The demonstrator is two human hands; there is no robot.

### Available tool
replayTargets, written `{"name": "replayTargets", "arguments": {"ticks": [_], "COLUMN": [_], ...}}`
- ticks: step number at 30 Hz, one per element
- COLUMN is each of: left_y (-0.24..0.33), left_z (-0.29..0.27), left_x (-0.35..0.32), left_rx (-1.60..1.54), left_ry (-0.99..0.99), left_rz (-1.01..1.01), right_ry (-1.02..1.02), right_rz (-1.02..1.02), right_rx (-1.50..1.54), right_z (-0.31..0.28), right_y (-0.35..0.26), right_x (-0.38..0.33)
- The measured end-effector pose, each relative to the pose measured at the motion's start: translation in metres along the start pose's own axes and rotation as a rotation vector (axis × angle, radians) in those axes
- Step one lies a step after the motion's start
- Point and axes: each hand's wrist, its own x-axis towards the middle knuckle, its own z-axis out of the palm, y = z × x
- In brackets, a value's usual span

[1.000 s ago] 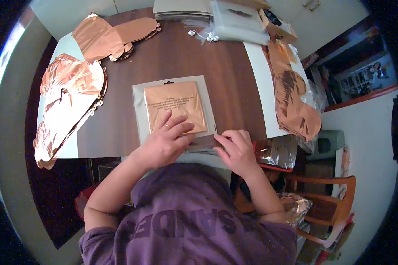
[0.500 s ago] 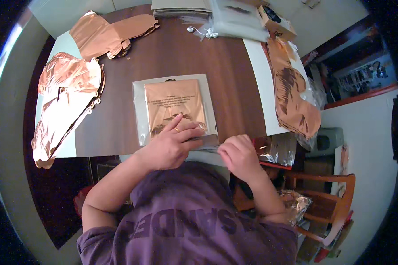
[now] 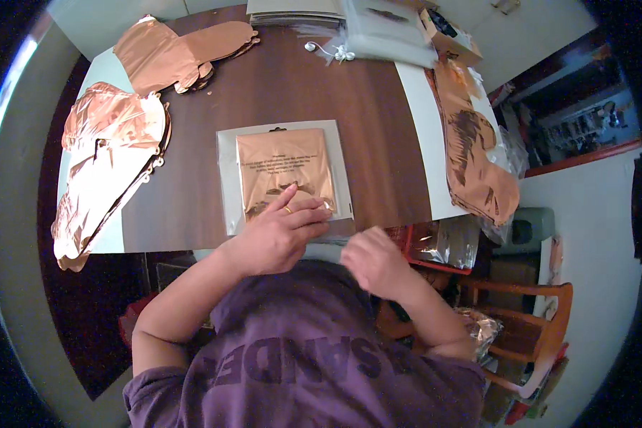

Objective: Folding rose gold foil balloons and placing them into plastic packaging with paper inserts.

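A clear plastic bag (image 3: 231, 201) lies flat on the table in front of me. Inside is a folded copper-coloured foil balloon (image 3: 285, 153) against a pale backing card (image 3: 342, 165). My left hand (image 3: 292, 225), a ring on one finger, rests with fingers spread over the bag's near right part. Just off the table's near edge, to the right of the left hand, my right hand (image 3: 375, 262) is closed, slightly blurred. Whatever its fingers may hold is hidden. The bag's near edge is partly covered by my left hand.
Copper foil balloons lie in piles at the left (image 3: 110, 143), far left (image 3: 171, 53) and right (image 3: 474, 150). At the back are a stack of cards (image 3: 296, 11), clear bags (image 3: 389, 36), white earphones (image 3: 342, 52) and a small box (image 3: 453, 43). A red tray (image 3: 442, 246) and wooden chair (image 3: 542, 332) stand at right.
My right hand has moved a little left and down, toward my body, from the table's near edge. My left hand stays on the bag, its fingers still spread.
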Motion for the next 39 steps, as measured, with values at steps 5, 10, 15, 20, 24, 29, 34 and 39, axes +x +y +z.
{"name": "replayTargets", "arguments": {"ticks": [5, 10, 15, 20, 24, 29, 34, 39], "left_y": [0.007, 0.018, 0.042, 0.021, -0.026, -0.056, -0.104, -0.11], "left_z": [-0.007, 0.007, 0.007, 0.048, 0.159, 0.211, 0.236, 0.225], "left_x": [0.001, -0.004, -0.04, -0.184, -0.381, -0.477, -0.511, -0.472], "left_rx": [-0.002, 0.411, 0.417, 0.28, 0.261, 0.137, 0.229, 1.25], "left_ry": [-0.028, 0.184, 0.511, 0.79, 0.693, 0.087, -0.261, -0.561], "left_rz": [0.002, 0.117, -0.058, -0.675, -1.098, -1.855, -1.919, -1.183], "right_ry": [0.02, 0.024, -0.043, -0.091, -0.072, -0.103, -0.098, -0.096], "right_rz": [0.059, 0.295, 0.244, 0.199, 0.143, 0.173, 0.176, 0.211], "right_rx": [0.243, 0.533, 0.327, 0.185, 0.116, 0.109, 0.09, 0.063], "right_z": [-0.009, -0.015, -0.014, -0.013, -0.015, -0.013, -0.017, -0.015], "right_y": [-0.013, -0.002, 0.006, 0.0, -0.007, -0.008, -0.011, -0.012], "right_x": [0.004, 0.024, 0.028, 0.029, 0.033, 0.033, 0.032, 0.026]}}
